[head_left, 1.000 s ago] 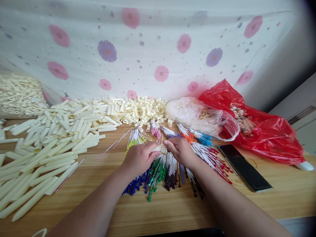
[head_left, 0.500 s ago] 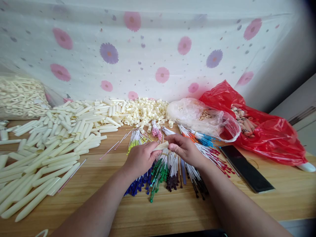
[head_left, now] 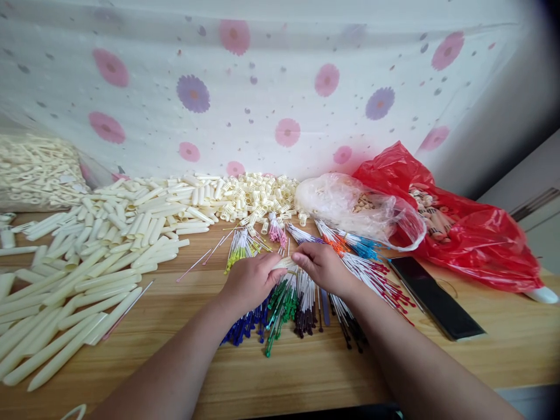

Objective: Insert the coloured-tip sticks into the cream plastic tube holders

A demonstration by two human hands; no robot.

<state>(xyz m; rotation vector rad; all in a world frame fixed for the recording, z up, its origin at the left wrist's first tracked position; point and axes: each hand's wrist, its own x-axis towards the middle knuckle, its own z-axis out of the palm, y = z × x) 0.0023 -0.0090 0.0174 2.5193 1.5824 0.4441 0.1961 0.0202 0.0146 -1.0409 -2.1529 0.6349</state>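
A short cream plastic tube (head_left: 286,264) is pinched between my two hands above the middle of the table. My left hand (head_left: 251,279) has its fingers curled round one end. From the other side, the fingers of my right hand (head_left: 322,267) close on the opposite end and partly cover it. Below and around them lie bundles of thin white sticks with coloured tips: dark blue (head_left: 248,324), green (head_left: 280,312), dark maroon (head_left: 306,315), black (head_left: 350,329), red (head_left: 389,286), yellow-green (head_left: 240,248) and pink (head_left: 276,230).
Long cream tubes (head_left: 100,274) are heaped on the left, with small slotted cream pieces (head_left: 262,195) at the back. A clear bag (head_left: 39,172) of cream parts stands far left. On the right are a clear bag (head_left: 332,195), a red bag (head_left: 485,251) and a flat black object (head_left: 437,297).
My right hand has shifted slightly left and closed further over the tube, so less of it shows. My left hand has stayed almost in place.
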